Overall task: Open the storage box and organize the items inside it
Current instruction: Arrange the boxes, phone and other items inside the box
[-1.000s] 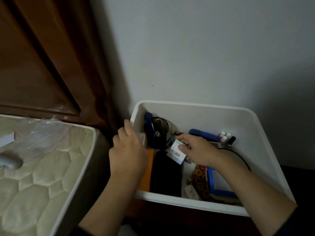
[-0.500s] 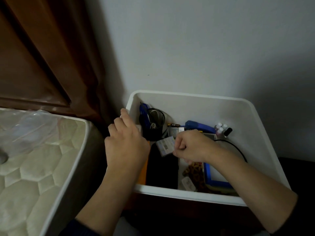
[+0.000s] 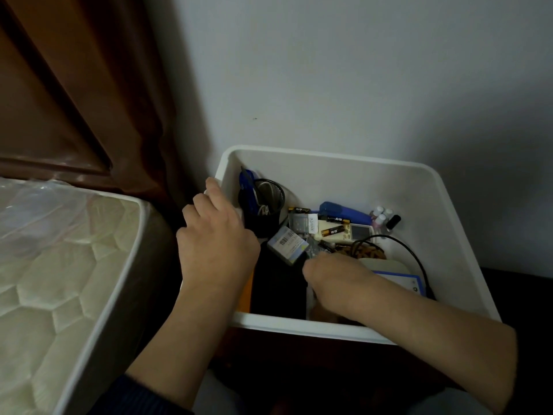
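Observation:
The white storage box (image 3: 329, 158) stands open against the wall. My left hand (image 3: 215, 244) grips its left rim. My right hand (image 3: 332, 274) reaches down into the box's front middle, its fingers hidden below the knuckles. A small white carton with a barcode (image 3: 285, 244) lies tilted on a flat black item (image 3: 278, 289), right by my right hand's knuckles; whether the hand touches it is unclear. Inside are also a black mesh pen cup (image 3: 264, 202), a blue stapler (image 3: 344, 212), loose batteries (image 3: 332, 232), small bottles (image 3: 381, 218), a black cable (image 3: 413, 253) and a blue-framed board (image 3: 401, 281).
A quilted mattress (image 3: 59, 265) with clear plastic on it lies close on the left. A brown curtain (image 3: 89, 85) hangs behind it, next to the pale wall (image 3: 359, 70). An orange flat item (image 3: 246, 295) stands along the box's left wall.
My right hand carried the barcode carton leftward, then dropped lower toward the box's front; the carton now lies on the black item. My left hand stayed on the rim.

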### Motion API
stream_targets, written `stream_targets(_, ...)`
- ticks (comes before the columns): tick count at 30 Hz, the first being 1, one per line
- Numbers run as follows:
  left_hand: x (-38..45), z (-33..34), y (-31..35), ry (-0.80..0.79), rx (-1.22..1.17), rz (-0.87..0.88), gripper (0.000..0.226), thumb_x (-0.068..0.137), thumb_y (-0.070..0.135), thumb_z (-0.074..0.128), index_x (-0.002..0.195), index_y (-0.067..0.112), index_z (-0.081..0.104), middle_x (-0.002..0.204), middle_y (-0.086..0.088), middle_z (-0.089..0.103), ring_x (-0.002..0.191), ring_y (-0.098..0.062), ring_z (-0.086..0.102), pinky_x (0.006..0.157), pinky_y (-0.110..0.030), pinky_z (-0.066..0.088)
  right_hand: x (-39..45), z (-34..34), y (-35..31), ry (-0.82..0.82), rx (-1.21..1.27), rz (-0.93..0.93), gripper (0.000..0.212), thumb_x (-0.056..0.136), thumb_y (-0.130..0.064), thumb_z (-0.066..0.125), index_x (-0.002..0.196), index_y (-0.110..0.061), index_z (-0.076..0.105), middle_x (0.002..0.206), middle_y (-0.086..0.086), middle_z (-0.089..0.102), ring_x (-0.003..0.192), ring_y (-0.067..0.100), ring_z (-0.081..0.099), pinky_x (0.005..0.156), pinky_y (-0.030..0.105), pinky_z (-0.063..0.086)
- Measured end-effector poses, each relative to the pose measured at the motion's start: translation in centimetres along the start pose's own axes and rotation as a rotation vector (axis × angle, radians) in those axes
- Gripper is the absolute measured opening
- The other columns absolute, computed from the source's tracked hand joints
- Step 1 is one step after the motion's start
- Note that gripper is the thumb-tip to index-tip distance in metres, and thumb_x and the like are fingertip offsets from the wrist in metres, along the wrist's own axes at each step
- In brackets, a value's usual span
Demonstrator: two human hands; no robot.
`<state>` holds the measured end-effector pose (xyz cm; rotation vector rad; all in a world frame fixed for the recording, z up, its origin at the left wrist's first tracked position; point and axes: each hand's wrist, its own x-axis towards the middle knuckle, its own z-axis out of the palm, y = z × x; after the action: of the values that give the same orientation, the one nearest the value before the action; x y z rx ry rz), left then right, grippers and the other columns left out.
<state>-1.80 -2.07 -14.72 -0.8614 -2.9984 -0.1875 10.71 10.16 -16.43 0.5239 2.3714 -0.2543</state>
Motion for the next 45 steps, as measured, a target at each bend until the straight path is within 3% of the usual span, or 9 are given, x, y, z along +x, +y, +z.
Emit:
stream_targets(12, -0.2, -0.2, 0.1, 0.016, 0.017, -0.001, 0.079, 0.094, 0.030, 0.056, 0.159, 0.001, 0.021, 0.132, -0.019, 0.054, 0.114, -0.034, 0.059, 0.078, -0.041, 0.059, 0.1, 0.9, 1.0, -0.084, 0.059, -0.009, 0.025, 0.100, -0.002, 0.061, 0.124, -0.006, 0.067, 0.119, 0.015, 0.068, 0.107, 0.030, 0.068, 0.076, 0.033, 0.048)
stream_targets(14, -0.2, -0.3, 0.1, 0.020, 0.009, 0.000, 0.078, 0.095, 0.031, 0.055, 0.159, 0.002, 0.021, 0.132, -0.019, 0.054, 0.114, -0.033, 0.059, 0.078, -0.041, 0.059, 0.2, 0.8, 1.2, -0.125, 0.094, -0.043, 0.022, 0.102, -0.012, 0.064, 0.123, -0.007, 0.069, 0.115, 0.013, 0.070, 0.104, 0.028, 0.068, 0.076, 0.034, 0.052)
stream_targets(17, -0.2, -0.2, 0.2, 0.029, 0.001, -0.001, 0.075, 0.097, 0.031, 0.052, 0.159, 0.003, 0.020, 0.132, -0.018, 0.054, 0.114, -0.032, 0.059, 0.078, -0.040, 0.059, 0.3, 0.5, 1.4, -0.186, 0.125, -0.103, 0.036, 0.102, -0.048, 0.062, 0.100, -0.013, 0.066, 0.096, 0.005, 0.067, 0.090, 0.024, 0.066, 0.069, 0.032, 0.051)
stream_targets(24, -0.1, -0.2, 0.1, 0.034, -0.012, -0.003, 0.075, 0.098, 0.031, 0.050, 0.160, 0.002, 0.017, 0.133, -0.017, 0.052, 0.115, -0.032, 0.057, 0.080, -0.040, 0.059, 0.6, -0.1, 2.0, -0.065, 0.188, -0.051, 0.040, 0.103, -0.045, 0.060, 0.070, -0.022, 0.060, 0.072, -0.003, 0.061, 0.064, 0.013, 0.059, 0.059, 0.029, 0.048)
stream_targets(26, -0.1, -0.2, 0.1, 0.029, -0.012, -0.006, 0.075, 0.099, 0.032, 0.050, 0.160, 0.002, 0.017, 0.133, -0.017, 0.052, 0.115, -0.031, 0.057, 0.079, -0.039, 0.059, 0.9, -1.6, 2.6, 0.092, 0.297, 0.015, 0.035, 0.101, -0.042, 0.063, 0.076, -0.018, 0.072, 0.068, -0.003, 0.068, 0.059, 0.012, 0.067, 0.063, 0.032, 0.060)
stream_targets(30, -0.1, -0.3, 0.1, 0.014, -0.026, -0.004, 0.074, 0.098, 0.030, 0.052, 0.159, 0.002, 0.020, 0.133, -0.018, 0.054, 0.115, -0.032, 0.059, 0.079, -0.040, 0.059, 2.6, -3.8, 2.0, 0.370, 0.407, 0.075, 0.016, 0.093, -0.035, 0.070, 0.090, -0.021, 0.078, 0.093, 0.000, 0.075, 0.084, 0.017, 0.073, 0.079, 0.039, 0.064)
stream_targets(36, -0.1, -0.2, 0.2, 0.019, -0.013, -0.006, 0.070, 0.099, 0.026, 0.048, 0.159, 0.003, 0.022, 0.132, -0.018, 0.055, 0.115, -0.032, 0.060, 0.078, -0.038, 0.057, 5.4, -2.7, -1.3, 0.314, 0.225, 0.152, 0.041, 0.089, -0.047, 0.075, 0.118, -0.020, 0.062, 0.113, 0.004, 0.063, 0.102, 0.023, 0.065, 0.081, 0.036, 0.057)
stream_targets(40, -0.1, -0.2, 0.2, 0.039, -0.035, -0.012, 0.065, 0.103, 0.027, 0.042, 0.160, 0.003, 0.021, 0.135, -0.018, 0.055, 0.117, -0.033, 0.060, 0.080, -0.039, 0.057, 4.9, -2.9, -1.1, 0.282, 0.123, 0.130, 0.044, 0.082, -0.044, 0.081, 0.113, -0.020, 0.060, 0.109, 0.003, 0.060, 0.103, 0.022, 0.062, 0.076, 0.036, 0.054)
stream_targets(45, 0.2, -0.7, 0.0, 0.040, -0.293, -0.003, 0.048, 0.112, 0.041, 0.027, 0.150, 0.016, 0.039, 0.140, -0.012, 0.055, 0.121, -0.034, 0.058, 0.082, -0.047, 0.055, 3.4, -3.2, 0.7, 0.123, 0.557, 0.008, 0.060, 0.065, -0.035, 0.090, 0.115, -0.029, 0.057, 0.107, -0.007, 0.062, 0.095, 0.012, 0.062, 0.077, 0.034, 0.059)
